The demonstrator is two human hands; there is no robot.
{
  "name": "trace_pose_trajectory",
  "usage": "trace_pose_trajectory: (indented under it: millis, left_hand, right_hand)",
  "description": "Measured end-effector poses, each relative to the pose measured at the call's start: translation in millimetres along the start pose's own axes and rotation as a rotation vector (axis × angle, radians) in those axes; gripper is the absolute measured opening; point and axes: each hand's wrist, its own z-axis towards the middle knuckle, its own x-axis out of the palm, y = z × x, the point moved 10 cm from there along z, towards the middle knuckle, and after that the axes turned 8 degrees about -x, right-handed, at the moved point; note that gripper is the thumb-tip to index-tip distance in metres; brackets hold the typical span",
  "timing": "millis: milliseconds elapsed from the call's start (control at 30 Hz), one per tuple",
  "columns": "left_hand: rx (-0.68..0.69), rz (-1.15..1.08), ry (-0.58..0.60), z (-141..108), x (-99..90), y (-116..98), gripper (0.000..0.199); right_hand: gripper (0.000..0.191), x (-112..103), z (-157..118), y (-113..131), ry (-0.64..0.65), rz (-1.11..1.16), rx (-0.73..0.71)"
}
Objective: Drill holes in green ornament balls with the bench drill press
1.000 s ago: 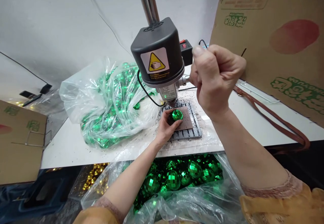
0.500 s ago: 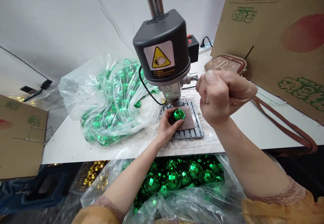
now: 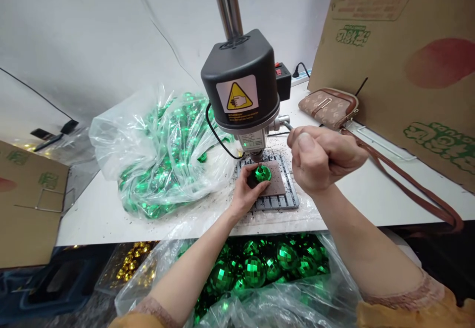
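My left hand [image 3: 247,189] pinches a shiny green faceted ball [image 3: 262,173] between thumb and fingers, against a small flat board on the slotted metal base [image 3: 293,200]. Right above the ball is the chuck [image 3: 257,156] of a bench drill press [image 3: 239,83]; whether the bit is inside the ball I cannot tell. My right hand [image 3: 322,157] is closed in a fist around the drill press's feed lever [image 3: 287,126], whose end is hidden in the fingers. Dark shavings lie scattered around the base.
Left of the drill, a clear plastic bag [image 3: 166,155] of green balls lies on the white table [image 3: 122,226]. Below the table edge an open bag holds more green balls [image 3: 254,271]. A brown purse [image 3: 328,108] and a cardboard box [image 3: 389,70] stand right; another box [image 3: 29,209] left.
My right fist has come down with the lever, and the drill head sits lower. The left hand keeps its hold on the green ball. The view has shifted slightly.
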Motion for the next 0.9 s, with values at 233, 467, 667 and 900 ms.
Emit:
trace_pose_trajectory:
  millis: [233,467,667,900]
  left_hand:
    - [-0.001,-0.058,0.022,-0.5,1.8,1.8,0.054]
    - [-0.011,-0.056,0.013,0.9,2.4,3.8,0.054]
    - [0.019,0.077,-0.191,-17.9,-15.8,-14.0,0.047]
    - [0.339,0.564,0.278,-122.6,32.7,-56.2,0.037]
  right_hand:
    - [0.046,-2.0,-6.1,-1.0,0.034,0.034,0.007]
    - [0.046,3.1,1.4,1.5,0.057,0.010,0.080]
    - [0.049,22.1,43.7,-23.8,0.000,0.006,0.275]
    - [0.048,28.6,49.4,-27.8,0.048,0.049,0.275]
